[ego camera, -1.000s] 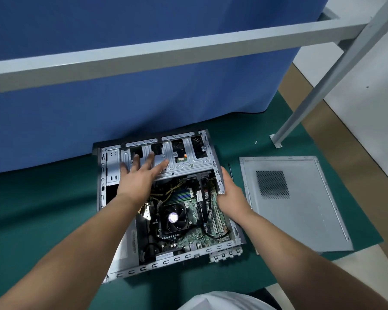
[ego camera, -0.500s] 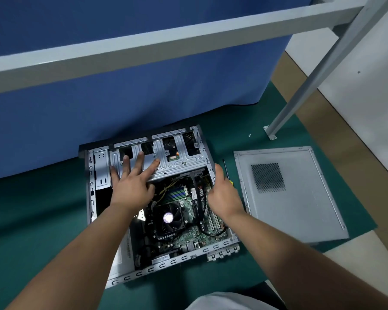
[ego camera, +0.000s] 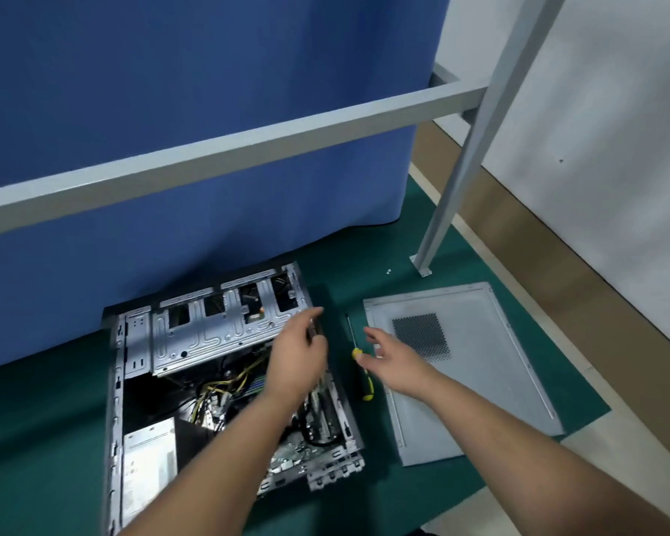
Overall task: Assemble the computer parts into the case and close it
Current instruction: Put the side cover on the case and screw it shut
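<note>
Lying open on the green mat (ego camera: 422, 241), PC case (ego camera: 225, 365) has L hand (ego camera: 298, 361) over its R edge, fingers loose, R hand (ego camera: 391, 361) spread above screwdriver (ego camera: 360, 365), side panel (ego camera: 480, 365) flat beside, both holding nothing.

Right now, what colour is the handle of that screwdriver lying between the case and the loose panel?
Yellow with black, on the screwdriver; the head view shows it best.
</note>
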